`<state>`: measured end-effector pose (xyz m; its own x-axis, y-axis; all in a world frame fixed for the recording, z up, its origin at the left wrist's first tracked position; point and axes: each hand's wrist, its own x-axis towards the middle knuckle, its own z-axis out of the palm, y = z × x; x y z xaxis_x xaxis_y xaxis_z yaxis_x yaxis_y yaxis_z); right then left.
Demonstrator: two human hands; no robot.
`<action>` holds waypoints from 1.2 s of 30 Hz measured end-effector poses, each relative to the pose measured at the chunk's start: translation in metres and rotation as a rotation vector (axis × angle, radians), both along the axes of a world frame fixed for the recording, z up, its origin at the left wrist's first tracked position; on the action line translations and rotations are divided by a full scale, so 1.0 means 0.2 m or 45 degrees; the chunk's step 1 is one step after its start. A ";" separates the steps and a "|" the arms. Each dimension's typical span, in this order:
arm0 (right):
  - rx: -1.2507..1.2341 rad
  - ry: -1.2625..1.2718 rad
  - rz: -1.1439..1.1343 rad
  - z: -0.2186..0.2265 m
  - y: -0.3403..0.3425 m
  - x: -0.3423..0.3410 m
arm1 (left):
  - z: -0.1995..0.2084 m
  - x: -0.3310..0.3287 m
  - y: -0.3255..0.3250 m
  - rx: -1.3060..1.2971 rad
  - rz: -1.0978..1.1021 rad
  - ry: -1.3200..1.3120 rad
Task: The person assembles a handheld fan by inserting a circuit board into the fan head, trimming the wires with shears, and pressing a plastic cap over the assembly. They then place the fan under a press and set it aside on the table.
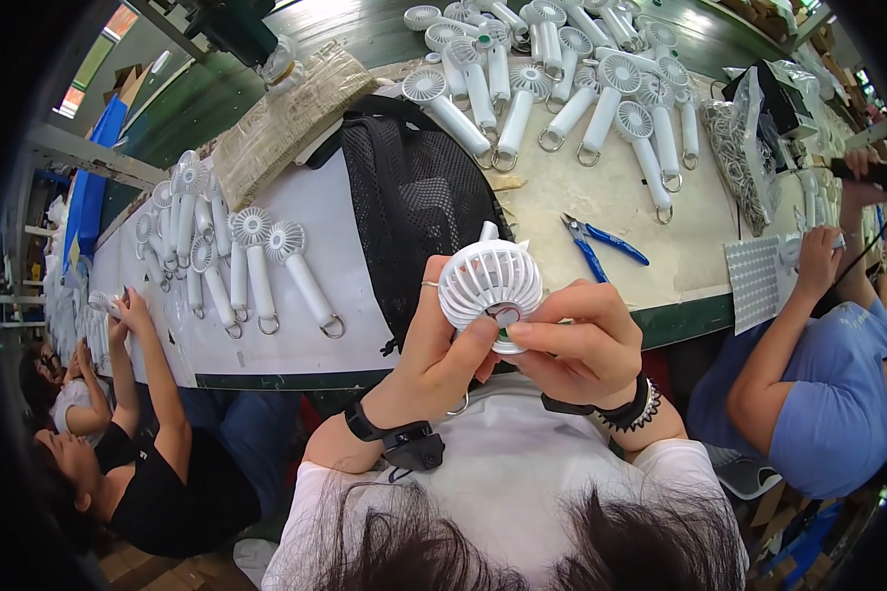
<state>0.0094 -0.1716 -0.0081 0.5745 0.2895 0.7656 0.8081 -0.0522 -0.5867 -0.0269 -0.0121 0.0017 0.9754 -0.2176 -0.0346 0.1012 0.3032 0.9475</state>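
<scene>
I hold a white handheld fan (490, 271) in front of my chest, its round slatted head facing up. My left hand (429, 345) is closed around the fan's left side, its thumb pressed near the hub. My right hand (589, 335) is closed at the lower right of the head, fingertips pinched against it. Between the two thumbs shows a small round greyish piece (507, 317), with a bit of green below it. Whether the right fingertips grip a separate part is hidden. Blue-handled cutting pliers (603, 244) lie on the table beyond my right hand.
Behind the fan stands a black mesh bag (419, 197). Finished-looking white fans lie in groups at far right (601, 98) and left (251, 231). A bag of metal rings (739, 158) and a dotted sheet (756, 284) are at right. Co-workers sit on both sides.
</scene>
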 end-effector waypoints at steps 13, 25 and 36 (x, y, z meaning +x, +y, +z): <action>-0.050 -0.280 -0.024 -0.01 0.01 0.02 | -0.01 -0.01 0.01 0.035 0.017 -0.122; -0.197 -0.241 -0.125 0.06 0.00 0.01 | -0.02 -0.02 0.03 -0.076 -0.045 -0.066; -0.022 0.135 -0.011 0.05 0.01 0.02 | -0.05 -0.02 0.03 0.056 -0.057 -0.165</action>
<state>0.0139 -0.1697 0.0022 0.6544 0.2970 0.6953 0.7412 -0.0699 -0.6677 -0.0304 -0.0069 -0.0085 0.9616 -0.2622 0.0808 -0.0104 0.2592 0.9658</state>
